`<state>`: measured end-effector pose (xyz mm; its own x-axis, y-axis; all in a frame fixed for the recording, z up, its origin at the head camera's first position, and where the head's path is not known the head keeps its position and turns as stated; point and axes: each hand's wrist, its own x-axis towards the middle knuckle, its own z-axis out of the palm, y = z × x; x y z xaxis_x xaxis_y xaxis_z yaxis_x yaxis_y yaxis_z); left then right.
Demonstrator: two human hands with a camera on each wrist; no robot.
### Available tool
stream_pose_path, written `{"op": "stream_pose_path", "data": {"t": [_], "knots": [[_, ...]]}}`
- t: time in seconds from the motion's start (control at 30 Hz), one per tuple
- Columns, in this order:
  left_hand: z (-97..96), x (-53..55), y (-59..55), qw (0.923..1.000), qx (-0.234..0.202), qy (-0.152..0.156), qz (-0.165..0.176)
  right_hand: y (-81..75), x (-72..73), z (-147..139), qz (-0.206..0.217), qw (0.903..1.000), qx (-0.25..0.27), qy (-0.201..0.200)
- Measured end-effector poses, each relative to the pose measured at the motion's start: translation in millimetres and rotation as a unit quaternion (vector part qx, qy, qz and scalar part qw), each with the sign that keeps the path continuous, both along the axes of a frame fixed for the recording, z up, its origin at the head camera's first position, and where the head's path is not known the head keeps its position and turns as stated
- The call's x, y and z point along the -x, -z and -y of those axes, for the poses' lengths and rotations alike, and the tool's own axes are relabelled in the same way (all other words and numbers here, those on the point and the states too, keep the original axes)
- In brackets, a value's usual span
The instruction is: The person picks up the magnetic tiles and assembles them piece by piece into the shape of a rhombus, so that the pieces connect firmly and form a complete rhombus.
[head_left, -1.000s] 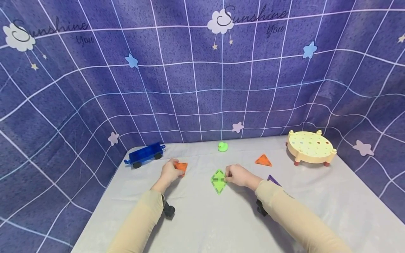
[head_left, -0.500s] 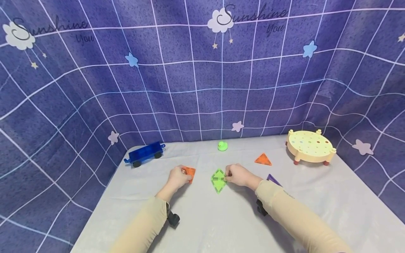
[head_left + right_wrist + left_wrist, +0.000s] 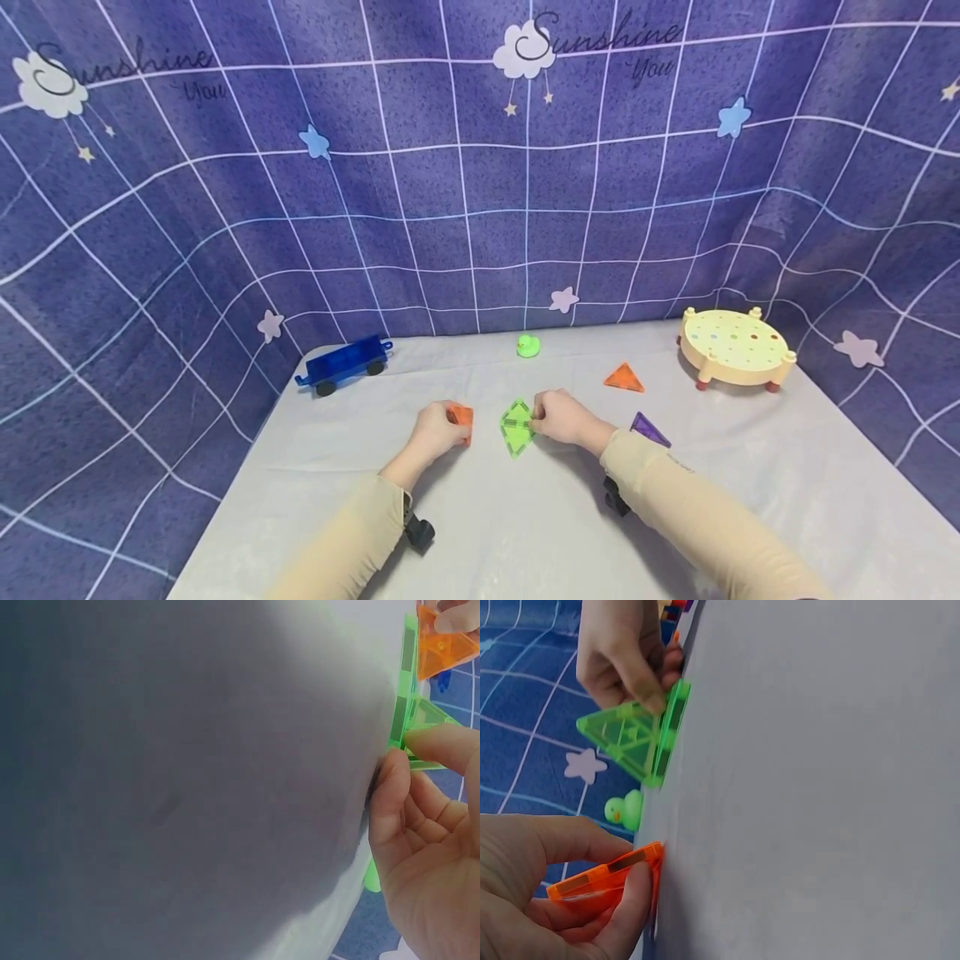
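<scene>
My left hand (image 3: 438,433) pinches an orange triangular magnetic tile (image 3: 604,874) between thumb and fingers, holding it tilted up from the white cloth. To its right, my right hand (image 3: 561,415) pinches a pair of green triangular magnetic tiles (image 3: 516,435) near where their edges meet. One green tile (image 3: 626,735) stands raised in the left wrist view, while the other lies low along the cloth. A small gap separates the orange tile from the green pair. Fingers partly cover both the orange tile and the green ones.
An orange triangular tile (image 3: 625,378) and a purple triangular tile (image 3: 651,429) lie on the right of the cloth. Behind stand a blue toy wagon (image 3: 345,364), a green toy duck (image 3: 528,346) and a yellow pegged toy table (image 3: 737,348). A purple-blue curtain (image 3: 450,208) hangs at the back.
My left hand has carried the orange tile to the right and nearer to me, close to the green pair. The right hand has stayed almost in place with the green tiles.
</scene>
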<state>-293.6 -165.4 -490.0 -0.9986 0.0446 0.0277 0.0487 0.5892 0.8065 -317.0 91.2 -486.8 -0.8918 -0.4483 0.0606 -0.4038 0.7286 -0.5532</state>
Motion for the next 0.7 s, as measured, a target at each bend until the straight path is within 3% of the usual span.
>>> {"op": "stream_pose_path", "data": {"t": [0.37, 0.7], "knots": [[-17.9, -14.1, -2.1, 0.9985, 0.036, 0.041, -0.009, -2.5, -2.1, 2.1, 0.007, 1.0000, 0.006, 0.002], [-31.4, -20.9, 1.3, 0.9983, -0.012, 0.057, 0.004, 0.7, -0.7, 2.6, -0.001, 1.0000, 0.001, 0.005]]}}
